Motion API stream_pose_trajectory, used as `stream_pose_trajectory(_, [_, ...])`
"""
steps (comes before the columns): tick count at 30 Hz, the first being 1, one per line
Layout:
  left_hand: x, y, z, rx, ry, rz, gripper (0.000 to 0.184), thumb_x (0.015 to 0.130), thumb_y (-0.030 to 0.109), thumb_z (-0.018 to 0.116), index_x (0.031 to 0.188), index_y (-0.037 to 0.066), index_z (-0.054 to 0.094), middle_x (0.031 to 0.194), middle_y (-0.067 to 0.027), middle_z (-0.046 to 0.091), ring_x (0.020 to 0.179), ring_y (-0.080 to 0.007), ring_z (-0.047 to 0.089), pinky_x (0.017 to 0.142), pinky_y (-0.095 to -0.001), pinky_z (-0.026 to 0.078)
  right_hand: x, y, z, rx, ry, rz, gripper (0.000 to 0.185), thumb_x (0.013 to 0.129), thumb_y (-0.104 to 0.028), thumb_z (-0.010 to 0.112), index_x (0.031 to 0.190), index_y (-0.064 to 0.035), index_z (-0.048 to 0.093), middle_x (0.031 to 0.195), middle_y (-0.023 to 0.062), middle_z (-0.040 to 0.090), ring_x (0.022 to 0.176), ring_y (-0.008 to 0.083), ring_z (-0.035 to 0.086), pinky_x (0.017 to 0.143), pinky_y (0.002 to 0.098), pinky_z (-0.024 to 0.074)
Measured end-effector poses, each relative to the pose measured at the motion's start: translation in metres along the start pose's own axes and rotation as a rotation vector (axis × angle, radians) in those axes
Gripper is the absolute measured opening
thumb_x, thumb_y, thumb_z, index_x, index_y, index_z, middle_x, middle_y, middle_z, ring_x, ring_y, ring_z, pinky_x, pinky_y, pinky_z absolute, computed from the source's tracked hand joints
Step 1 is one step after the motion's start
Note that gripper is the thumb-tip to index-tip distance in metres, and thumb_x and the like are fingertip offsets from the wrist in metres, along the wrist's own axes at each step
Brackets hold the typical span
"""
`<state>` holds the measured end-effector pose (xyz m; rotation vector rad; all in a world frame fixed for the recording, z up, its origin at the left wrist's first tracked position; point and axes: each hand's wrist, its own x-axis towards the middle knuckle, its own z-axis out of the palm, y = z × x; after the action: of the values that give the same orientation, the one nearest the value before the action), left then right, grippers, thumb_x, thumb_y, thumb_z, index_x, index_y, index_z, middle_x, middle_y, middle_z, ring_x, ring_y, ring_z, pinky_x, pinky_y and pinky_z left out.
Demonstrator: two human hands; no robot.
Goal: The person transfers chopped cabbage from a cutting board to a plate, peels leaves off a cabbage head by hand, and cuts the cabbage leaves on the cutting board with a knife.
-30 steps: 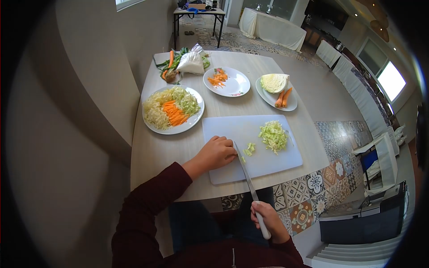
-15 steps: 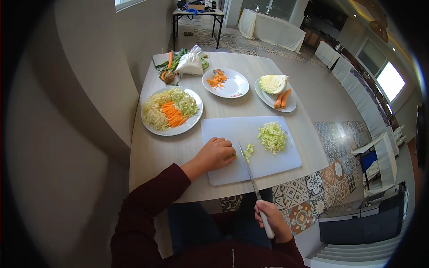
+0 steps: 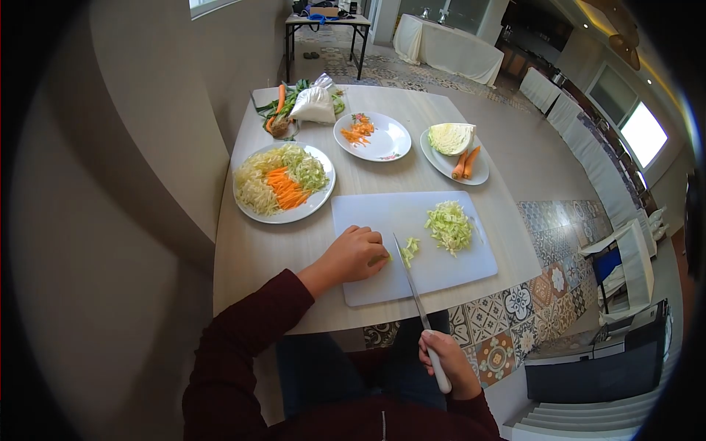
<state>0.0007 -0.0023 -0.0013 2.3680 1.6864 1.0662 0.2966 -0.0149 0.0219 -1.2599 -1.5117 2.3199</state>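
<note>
My right hand point(image 3: 446, 359) is closed around the pale handle of a kitchen knife point(image 3: 414, 289), whose long blade reaches over the white cutting board point(image 3: 368, 294). On the board, my left hand point(image 3: 358, 253) is curled over a piece of green cabbage point(image 3: 386, 258), mostly hidden under the fingers. The blade lies just right of those fingertips. A few cut cabbage bits point(image 3: 410, 251) rest against the blade's far side. Farther right on the board sits a heap of shredded cabbage point(image 3: 451, 227).
Left of the board stands a plate point(image 3: 307, 212) of shredded cabbage and carrot strips. Behind are a plate point(image 3: 390, 147) with carrot scraps and a plate point(image 3: 479, 176) holding a cabbage chunk point(image 3: 450, 138) and carrots point(image 3: 465, 163). A filled plastic bag point(image 3: 314, 107) lies beside vegetables at the back left.
Almost nothing differs. The whole view has shifted very slightly, while both hands, the knife and the cabbage keep nearly the same places.
</note>
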Motion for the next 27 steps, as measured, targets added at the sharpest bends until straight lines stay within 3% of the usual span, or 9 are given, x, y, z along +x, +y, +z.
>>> stream_pose_trajectory(5, [0.0,0.0,0.0,0.011,-0.011,-0.002,0.004,0.073,0.012,0.068,0.078,0.013,0.069,0.079,-0.0015,0.058,0.081,-0.0207,0.056,0.074,-0.0341,0.042,-0.004,-0.004,0.003,0.084,-0.008,-0.025,0.035,0.094,-0.039,0.045,0.077,-0.0089,0.046,0.055,0.0025,0.045,0.041,0.0091,0.042,0.038,0.0208,0.0354])
stream_pose_trajectory(11, [-0.001,-0.003,0.002,0.015,-0.003,0.002,0.005,0.072,0.011,0.068,0.077,0.012,0.069,0.078,-0.0016,0.058,0.081,-0.0211,0.056,0.074,-0.0346,0.043,0.0,0.008,-0.003,0.481,-0.294,0.026,0.037,0.095,-0.039,0.042,0.078,-0.0063,0.045,0.054,0.0045,0.042,0.039,0.0119,0.039,0.037,0.022,0.0333])
stream_pose_trajectory(27, [0.001,-0.002,0.0,0.04,0.009,-0.005,0.001,0.072,0.013,0.068,0.073,0.012,0.068,0.076,-0.001,0.06,0.079,-0.0198,0.058,0.074,-0.0335,0.044,0.001,0.016,0.0,0.504,-0.31,0.099,0.038,0.097,-0.038,0.039,0.078,-0.0058,0.044,0.054,0.0059,0.041,0.039,0.0139,0.039,0.038,0.0238,0.0327])
